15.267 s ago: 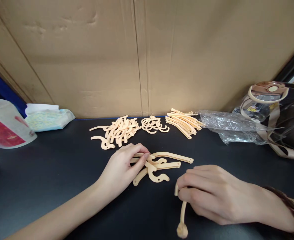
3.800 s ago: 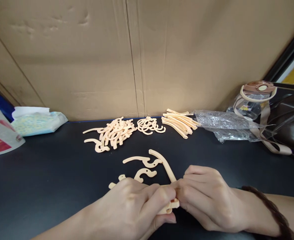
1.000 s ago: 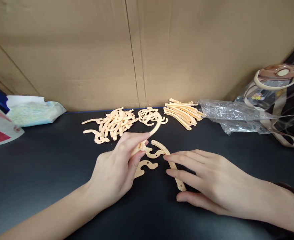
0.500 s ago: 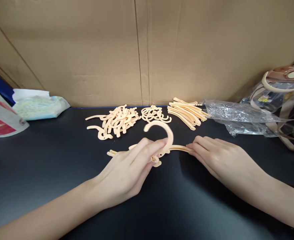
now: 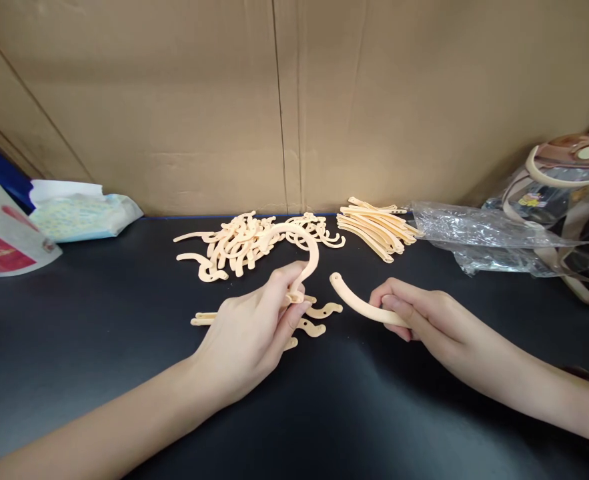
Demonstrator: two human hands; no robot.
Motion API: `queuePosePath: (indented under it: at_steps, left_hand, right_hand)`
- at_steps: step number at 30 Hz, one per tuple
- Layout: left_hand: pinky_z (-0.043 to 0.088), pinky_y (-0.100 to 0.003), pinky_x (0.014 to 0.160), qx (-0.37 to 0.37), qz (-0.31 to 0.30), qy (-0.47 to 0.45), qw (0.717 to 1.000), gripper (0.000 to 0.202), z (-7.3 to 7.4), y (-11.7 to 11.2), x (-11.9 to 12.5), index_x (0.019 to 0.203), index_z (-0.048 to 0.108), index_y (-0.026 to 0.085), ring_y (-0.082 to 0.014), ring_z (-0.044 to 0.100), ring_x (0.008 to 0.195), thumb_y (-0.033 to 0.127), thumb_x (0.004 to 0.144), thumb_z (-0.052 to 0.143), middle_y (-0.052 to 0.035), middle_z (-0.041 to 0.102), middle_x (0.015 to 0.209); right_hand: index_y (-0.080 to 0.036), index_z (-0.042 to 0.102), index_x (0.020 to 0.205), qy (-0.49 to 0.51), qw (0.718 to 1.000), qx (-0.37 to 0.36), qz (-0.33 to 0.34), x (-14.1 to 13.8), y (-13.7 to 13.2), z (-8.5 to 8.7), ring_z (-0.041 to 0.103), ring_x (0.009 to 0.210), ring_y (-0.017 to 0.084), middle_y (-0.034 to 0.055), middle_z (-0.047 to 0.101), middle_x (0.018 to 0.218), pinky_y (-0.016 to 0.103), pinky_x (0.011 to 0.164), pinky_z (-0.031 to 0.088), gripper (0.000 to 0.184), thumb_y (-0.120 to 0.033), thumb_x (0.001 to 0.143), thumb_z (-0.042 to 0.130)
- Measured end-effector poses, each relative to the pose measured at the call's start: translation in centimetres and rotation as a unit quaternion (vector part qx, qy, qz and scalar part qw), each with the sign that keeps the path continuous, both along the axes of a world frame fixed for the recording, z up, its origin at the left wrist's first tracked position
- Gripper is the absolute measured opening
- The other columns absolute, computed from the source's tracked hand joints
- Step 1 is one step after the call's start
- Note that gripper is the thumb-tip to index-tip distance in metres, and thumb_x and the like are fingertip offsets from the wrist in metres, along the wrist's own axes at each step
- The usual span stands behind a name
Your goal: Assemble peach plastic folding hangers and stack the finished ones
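My left hand (image 5: 254,327) is closed round the base of a cream plastic hanger hook (image 5: 310,257), whose curve rises above the fingers. Under and beside that hand lie more cream hanger pieces (image 5: 314,328), partly hidden by it; some straight ends (image 5: 205,319) stick out on its left. Pinched in my right hand (image 5: 414,310) is a curved cream hanger arm (image 5: 359,303), with a small hole at its free end. This arm is held apart from the hook, its free end pointing up and left.
Along the back of the black table (image 5: 99,333) lie a pile of S-shaped pieces (image 5: 239,247), a smaller pile of hooks (image 5: 319,230) and a stack of hanger arms (image 5: 374,227). Clear plastic bags (image 5: 474,230) and a strapped bottle (image 5: 569,160) stand right; a tissue pack (image 5: 84,213) and cup (image 5: 9,227) left.
My right hand has lifted the hanger arm off the table and turned it, its end now raised. My left hand has shifted slightly left with the hook, uncovering pieces beneath.
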State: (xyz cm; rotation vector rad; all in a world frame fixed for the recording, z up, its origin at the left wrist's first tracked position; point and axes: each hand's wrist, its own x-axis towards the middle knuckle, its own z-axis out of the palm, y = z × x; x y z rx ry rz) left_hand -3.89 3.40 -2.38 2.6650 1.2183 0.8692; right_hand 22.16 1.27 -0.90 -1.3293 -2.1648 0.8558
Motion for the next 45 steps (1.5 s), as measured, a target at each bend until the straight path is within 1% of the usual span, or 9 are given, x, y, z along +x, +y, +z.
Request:
queuePosePath:
  at_steps: [6,10,13,16,21,28,31,38,45]
  left_hand:
    - [0.049,-0.021,0.066,-0.023,0.006,-0.053,0.998,0.031,0.3,-0.1,0.0,0.13,0.036,0.023,-0.0104,0.062,0.069,0.023,0.099,0.042,0.004,0.056,0.084]
    - [0.049,-0.02,0.07,-0.035,-0.044,-0.091,0.994,0.029,0.7,-0.2,0.1,0.129,0.04,0.022,-0.0085,0.056,0.072,0.019,0.1,0.04,0.0007,0.051,0.093]
    - [0.048,-0.02,0.079,-0.031,-0.064,-0.106,0.992,0.026,0.9,-0.3,0.3,0.122,0.047,0.022,-0.0099,0.057,0.085,0.013,0.101,0.035,-0.0024,0.055,0.104]
    - [0.046,-0.019,0.083,-0.034,-0.098,-0.117,0.988,0.028,1.0,-0.5,0.5,0.121,0.051,0.02,-0.0105,0.057,0.096,0.008,0.1,0.036,-0.0036,0.057,0.112]
    - [0.047,-0.019,0.084,-0.04,-0.156,-0.121,0.979,0.034,1.1,-0.8,0.5,0.126,0.051,0.019,-0.011,0.058,0.098,0.005,0.099,0.038,-0.0028,0.057,0.109]
    - [0.049,-0.018,0.08,-0.127,-0.192,-0.153,0.961,0.041,1.2,-0.7,0.4,0.135,0.052,0.024,-0.0107,0.058,0.095,0.009,0.099,0.038,-0.0026,0.054,0.114]
    - [0.049,-0.022,0.08,-0.147,-0.207,-0.16,0.954,0.039,1.2,-0.6,0.3,0.13,0.056,0.023,-0.0136,0.058,0.099,0.009,0.098,0.039,-0.0036,0.056,0.113]
    - [0.047,-0.029,0.083,-0.151,-0.234,-0.136,0.951,0.027,1.4,-1.0,0.3,0.108,0.063,0.018,-0.018,0.058,0.097,0.008,0.095,0.042,-0.0064,0.061,0.101]
    - [0.048,-0.024,0.07,-0.138,-0.205,-0.124,0.961,0.023,1.6,-0.9,0.4,0.102,0.064,0.018,-0.0146,0.059,0.082,0.011,0.094,0.043,-0.0056,0.062,0.098]
  right_hand:
    - [-0.024,0.056,0.093,-0.011,1.0,0.015,-0.006,-0.4,-0.1,0.3,0.041,0.055,0.01,-0.0064,0.045,0.063,0.023,0.051,0.033,0.03,-0.046,0.101,0.038]
    - [-0.023,0.058,0.097,-0.035,0.993,0.1,0.042,-0.4,-0.5,0.4,0.052,0.062,0.009,-0.0046,0.057,0.075,0.021,0.059,0.039,0.018,-0.035,0.101,0.044]
    - [-0.024,0.059,0.103,-0.06,0.982,0.16,0.083,-0.3,-0.7,0.3,0.057,0.071,0.01,-0.0023,0.062,0.087,0.022,0.066,0.042,0.013,-0.027,0.101,0.046]
    - [-0.025,0.06,0.105,-0.079,0.976,0.181,0.091,-0.2,-0.6,0.2,0.058,0.071,0.011,-0.0019,0.062,0.086,0.023,0.066,0.042,0.014,-0.025,0.1,0.047]
    - [-0.023,0.061,0.106,-0.091,0.97,0.214,0.073,-0.1,-0.3,-0.2,0.06,0.072,0.012,-0.0004,0.063,0.087,0.024,0.066,0.044,0.016,-0.026,0.101,0.046]
    - [-0.021,0.063,0.104,-0.119,0.952,0.272,0.073,0.0,-0.2,-0.2,0.06,0.072,0.013,0.0003,0.065,0.088,0.026,0.066,0.045,0.016,-0.025,0.1,0.048]
    - [-0.02,0.063,0.103,-0.125,0.949,0.281,0.073,0.1,-0.1,-0.1,0.06,0.071,0.014,0.0004,0.064,0.086,0.027,0.065,0.044,0.016,-0.027,0.1,0.049]
    - [-0.023,0.067,0.107,-0.118,0.95,0.269,0.101,0.3,0.0,-0.3,0.06,0.073,0.013,0.0001,0.067,0.088,0.025,0.065,0.042,0.017,-0.027,0.098,0.053]
    - [-0.02,0.067,0.11,-0.132,0.947,0.273,0.109,0.4,0.0,0.1,0.059,0.071,0.013,0.0027,0.065,0.086,0.025,0.062,0.041,0.021,-0.028,0.098,0.052]
